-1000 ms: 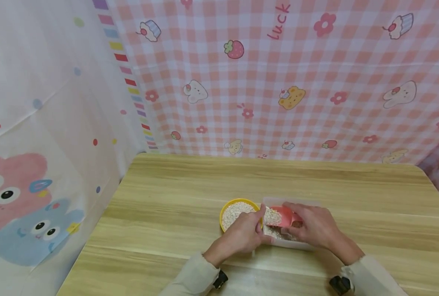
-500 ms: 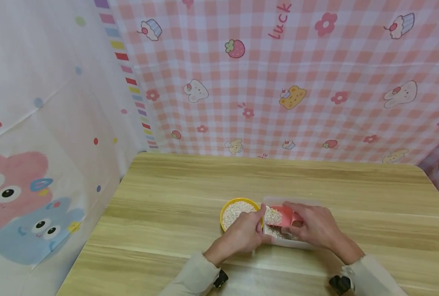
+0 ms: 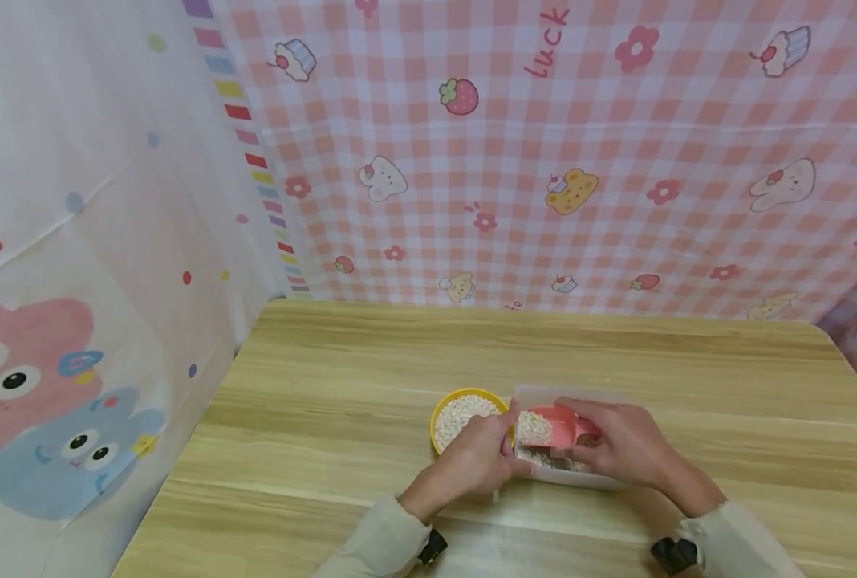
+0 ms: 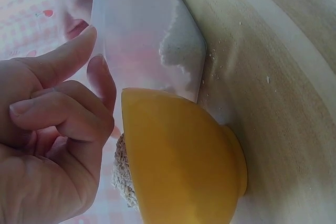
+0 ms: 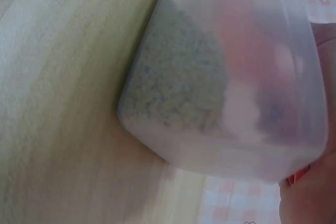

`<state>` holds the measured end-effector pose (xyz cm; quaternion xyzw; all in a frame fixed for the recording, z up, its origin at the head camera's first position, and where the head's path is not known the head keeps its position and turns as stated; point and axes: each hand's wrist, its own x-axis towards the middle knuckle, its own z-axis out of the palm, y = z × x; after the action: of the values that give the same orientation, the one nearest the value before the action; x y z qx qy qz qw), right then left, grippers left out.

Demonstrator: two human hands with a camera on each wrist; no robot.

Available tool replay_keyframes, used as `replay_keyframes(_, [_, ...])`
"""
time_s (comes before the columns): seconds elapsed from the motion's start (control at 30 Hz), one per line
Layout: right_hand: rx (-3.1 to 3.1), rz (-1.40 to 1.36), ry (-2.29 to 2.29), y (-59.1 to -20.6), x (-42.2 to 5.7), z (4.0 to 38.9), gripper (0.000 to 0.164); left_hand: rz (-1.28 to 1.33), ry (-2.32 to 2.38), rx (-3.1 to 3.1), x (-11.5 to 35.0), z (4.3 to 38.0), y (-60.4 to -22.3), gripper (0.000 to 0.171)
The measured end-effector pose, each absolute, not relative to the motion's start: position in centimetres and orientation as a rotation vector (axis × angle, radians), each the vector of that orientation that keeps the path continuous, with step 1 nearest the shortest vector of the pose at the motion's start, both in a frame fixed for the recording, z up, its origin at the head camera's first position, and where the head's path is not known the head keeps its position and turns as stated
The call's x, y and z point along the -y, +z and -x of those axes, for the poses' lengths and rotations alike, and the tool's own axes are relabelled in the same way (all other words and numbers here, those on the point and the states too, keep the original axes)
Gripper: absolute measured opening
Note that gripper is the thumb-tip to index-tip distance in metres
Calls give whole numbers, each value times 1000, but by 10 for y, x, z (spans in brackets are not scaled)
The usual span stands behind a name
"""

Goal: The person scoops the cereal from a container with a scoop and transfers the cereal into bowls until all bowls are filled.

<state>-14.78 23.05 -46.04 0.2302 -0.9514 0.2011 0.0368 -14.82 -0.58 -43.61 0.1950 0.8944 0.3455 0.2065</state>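
Observation:
My right hand (image 3: 627,437) grips a pink scoop (image 3: 562,427) holding pale oat-like flakes (image 3: 534,429) over the translucent plastic box (image 3: 569,477). More flakes lie inside the box, heaped against its wall in the right wrist view. At the box's left end, my left hand (image 3: 475,453) holds the rim, thumb toward the near corner and a finger toward the far one. Below that hand stands a yellow bowl (image 4: 181,156), filled with the same kind of flakes (image 3: 465,416). The hands hide part of the box and the scoop's handle.
A wood-grain table (image 3: 342,353) carries everything. Small crumbs (image 4: 218,59) are scattered on it beside the box. A pink checked cloth (image 3: 428,160) hangs behind the table and a white printed cloth (image 3: 111,241) hangs along the left.
My right hand and the scoop have shifted slightly to the right, and the scoop lies more level. The left hand, bowl and box stay nearly where they were.

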Motion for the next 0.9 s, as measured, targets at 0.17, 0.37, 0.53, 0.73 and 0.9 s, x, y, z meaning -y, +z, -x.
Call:
replay_keyframes(0.17, [2885,-755,650,-458,-234,147,60,-548,961,-2495,6,149,-436,91])
replay_keyframes(0.37, [2841,-780,707,-453,-242,144,61,-550,971,-2489,6,148,-436,91])
replay_keyframes(0.53, [2835,-796,782,-448,-247,145,62,-559,969,-2500,7,148,-436,91])
replay_keyframes(0.73, [2860,-803,826,-445,-248,145,61,-564,960,-2502,8,148,-436,91])
replay_keyframes(0.9, [2843,-807,872,-442,-249,145,60,-555,960,-2513,8,147,-435,92])
